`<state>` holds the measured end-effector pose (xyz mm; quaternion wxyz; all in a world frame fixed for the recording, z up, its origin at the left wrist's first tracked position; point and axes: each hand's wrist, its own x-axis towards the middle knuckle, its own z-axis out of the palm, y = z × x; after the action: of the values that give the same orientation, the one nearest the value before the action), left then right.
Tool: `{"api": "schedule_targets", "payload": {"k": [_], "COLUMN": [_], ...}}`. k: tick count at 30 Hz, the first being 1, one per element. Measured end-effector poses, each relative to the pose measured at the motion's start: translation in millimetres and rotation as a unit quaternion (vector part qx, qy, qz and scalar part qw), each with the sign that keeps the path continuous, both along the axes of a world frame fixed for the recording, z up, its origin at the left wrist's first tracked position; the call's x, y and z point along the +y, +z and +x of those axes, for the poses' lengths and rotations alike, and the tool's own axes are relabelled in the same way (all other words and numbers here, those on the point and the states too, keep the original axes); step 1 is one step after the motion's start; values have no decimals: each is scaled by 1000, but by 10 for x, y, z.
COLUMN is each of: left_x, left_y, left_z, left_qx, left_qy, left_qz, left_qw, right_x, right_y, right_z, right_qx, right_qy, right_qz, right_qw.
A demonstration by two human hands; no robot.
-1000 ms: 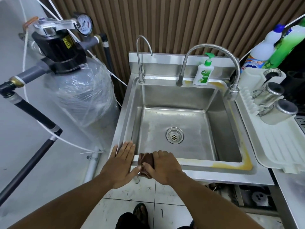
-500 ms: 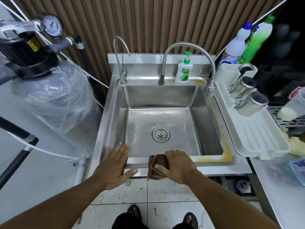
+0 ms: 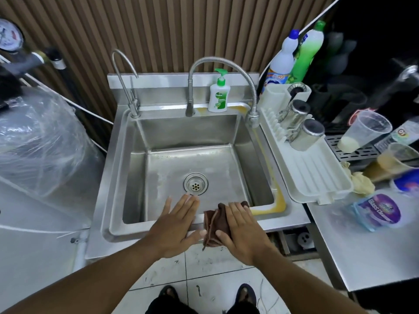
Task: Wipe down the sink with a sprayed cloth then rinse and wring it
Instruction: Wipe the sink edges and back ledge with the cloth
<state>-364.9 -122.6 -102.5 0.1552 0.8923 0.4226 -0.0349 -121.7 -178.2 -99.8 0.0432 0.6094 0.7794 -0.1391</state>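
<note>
A steel sink (image 3: 127,168) fills the middle of the view, with a round drain (image 3: 195,181) in its floor. A brown cloth (image 3: 215,223) lies bunched on the sink's front rim. My right hand (image 3: 242,232) presses flat on the cloth, fingers spread over it and the thumb against its near side. My left hand (image 3: 179,225) rests flat on the front rim just left of the cloth, fingers straight and pointing toward the drain. A flexible metal tap (image 3: 226,62) arches over the back right corner; its head hangs by the right rim.
A thin gooseneck tap (image 3: 123,80) and a soap bottle (image 3: 218,94) stand on the back ledge. A white drying rack (image 3: 310,168) with steel cups sits right of the sink, cleaner bottles (image 3: 294,53) behind it. A plastic-wrapped tank (image 3: 38,141) stands at left. Yellow stains mark the right rim.
Both hands have slid right along the front rim, the right one pushing the cloth with it. The camera has also turned right, bringing the counter and cups into view.
</note>
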Motion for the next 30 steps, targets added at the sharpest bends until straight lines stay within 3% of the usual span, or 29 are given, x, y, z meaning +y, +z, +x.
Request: {"api": "schedule_targets", "payload": {"k": [6, 9, 20, 30], "left_x": [-5, -46, 30, 52], "left_y": [-95, -146, -129, 4], "left_z": [594, 767, 1318, 1770], "left_qx": [-35, -26, 15, 54], "left_qy": [-135, -177, -203, -207], "left_qz": [94, 105, 86, 44], "left_qw": [986, 978, 975, 976], "right_x": [-204, -331, -664, -703], "right_y": [-26, 7, 18, 9], "right_z": [221, 439, 1137, 1262], "right_qx": [2, 0, -45, -25], "right_qy": [4, -47, -286, -292], "right_qz": [57, 72, 37, 13], "right_qw": [998, 996, 957, 956]}}
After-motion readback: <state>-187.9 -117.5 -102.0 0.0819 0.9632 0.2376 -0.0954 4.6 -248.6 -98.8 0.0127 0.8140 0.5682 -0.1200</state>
